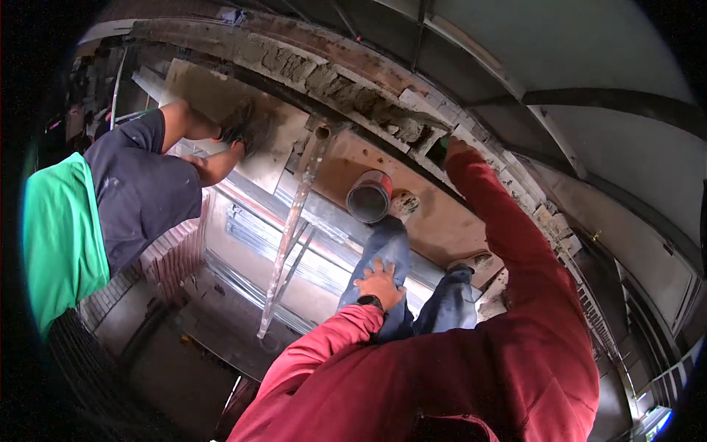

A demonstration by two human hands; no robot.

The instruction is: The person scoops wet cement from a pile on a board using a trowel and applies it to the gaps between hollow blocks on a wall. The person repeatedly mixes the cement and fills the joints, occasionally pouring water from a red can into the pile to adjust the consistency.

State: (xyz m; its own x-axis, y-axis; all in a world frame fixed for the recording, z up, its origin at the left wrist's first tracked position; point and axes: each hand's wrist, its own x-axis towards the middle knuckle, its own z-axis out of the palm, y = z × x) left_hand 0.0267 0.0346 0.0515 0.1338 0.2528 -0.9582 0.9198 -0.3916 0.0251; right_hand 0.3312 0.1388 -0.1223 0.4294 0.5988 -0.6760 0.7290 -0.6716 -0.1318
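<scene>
My right hand (458,147) is closed around the green handle of a trowel (445,141) at the top of the brick wall. Its blade seems to lie over the mortar, though it is hard to pick out against the grey. Wet, rough mortar (353,99) runs in a band along the wall top. My left hand (381,283), a dark watch at its wrist, lies with fingers spread on my bent knee and holds nothing. A red bucket (370,197), grey with residue inside, stands on the plank just beyond that knee.
Wooden boards (434,221) form the platform under my feet. A mortar-spattered scaffold pole (294,214) rises left of the bucket. Another person in a green top and dark shorts (140,191) stands on the left. Stacked bricks (173,247) sit lower down.
</scene>
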